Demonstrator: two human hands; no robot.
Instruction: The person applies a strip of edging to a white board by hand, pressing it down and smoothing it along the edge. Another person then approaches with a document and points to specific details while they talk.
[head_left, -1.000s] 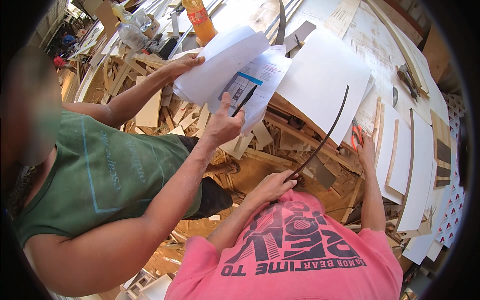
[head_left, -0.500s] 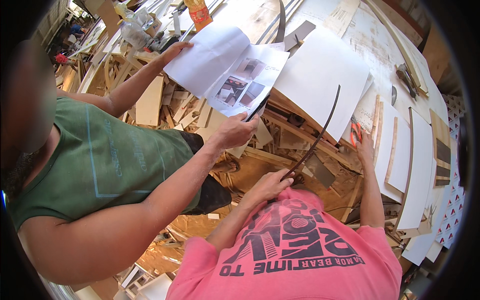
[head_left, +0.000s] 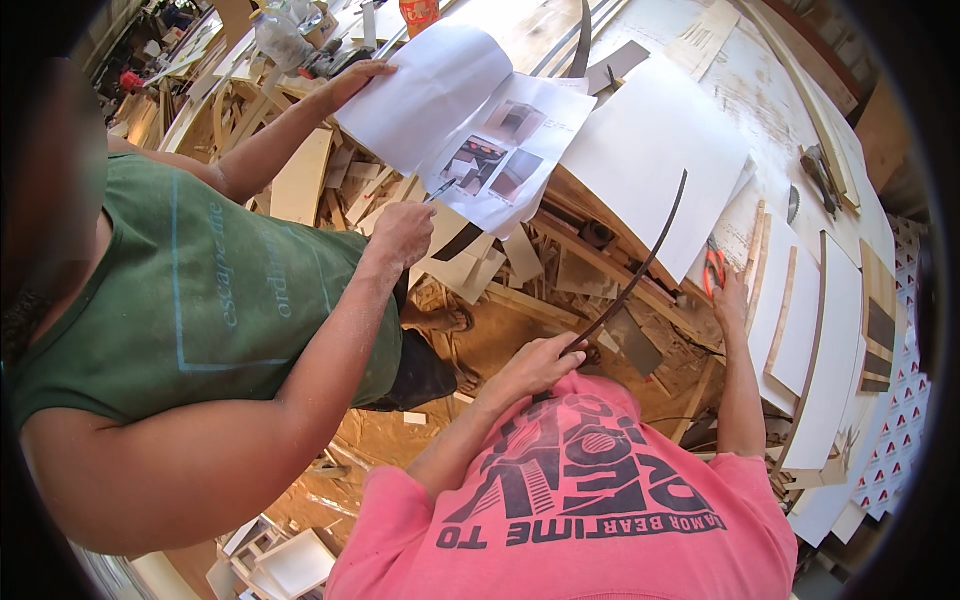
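My left hand, in front of my pink shirt, has its fingers closed on the lower end of a long, thin dark strip. The strip curves up and away to the right, over the edge of a large white sheet. Farther right, my right hand rests by the worktable with its fingers around an orange-handled tool; whether it is scissors or pliers I cannot tell. Left of me, a person in a green sleeveless top holds open printed pages with one hand. Their other hand points a pen at the pictures.
White panels and narrow wooden strips lie at the right. A dark hand tool lies on the worktable. Wood offcuts fill the space under the table. A clear plastic bottle stands far left.
The other person's nearer hand has come off the pages' edge, moving left, and its pen now points at the pictures. The view has shifted slightly. My hands keep nearly the same places.
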